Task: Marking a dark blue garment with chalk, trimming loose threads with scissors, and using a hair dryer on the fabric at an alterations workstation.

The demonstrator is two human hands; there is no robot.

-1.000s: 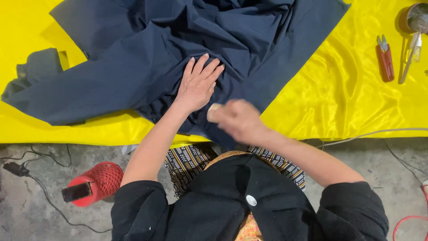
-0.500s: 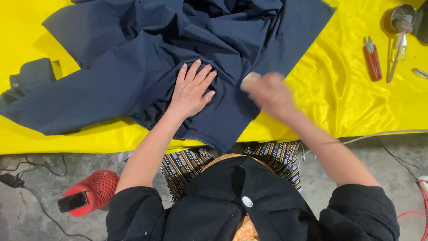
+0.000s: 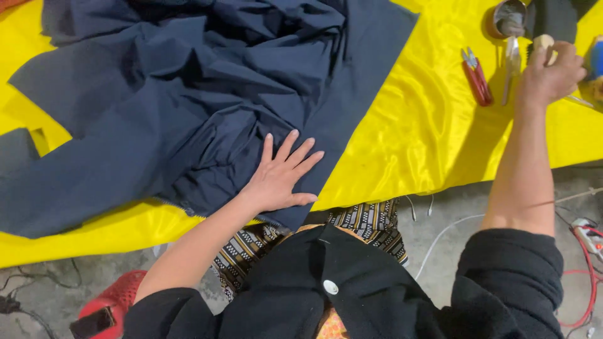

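Head view: a yellow satin sheet (image 3: 414, 132) is being used as the work surface, spread from left to right across the far half of the scene. Over its left and middle part a large navy cloth (image 3: 176, 119) is lying rumpled, its long run stretching from the near left up toward the far middle, with one straight edge slanting down to the near middle. The cloth is being pinned flat by the left hand (image 3: 279, 176), which is lying palm down with fingers spread wide, gripping nothing, right at the near edge of the cloth. Far to the right, well apart from the cloth, the right hand (image 3: 553, 75) is being closed around a small pale object (image 3: 542, 43); what that object is cannot be told. Just left of this hand, a metal tool (image 3: 512, 66) and red-handled pliers (image 3: 477, 76) are lying on the sheet, both with their long axes running near to far. The tools are thus being reached by the right hand alone, the cloth lying leftward and nearer.
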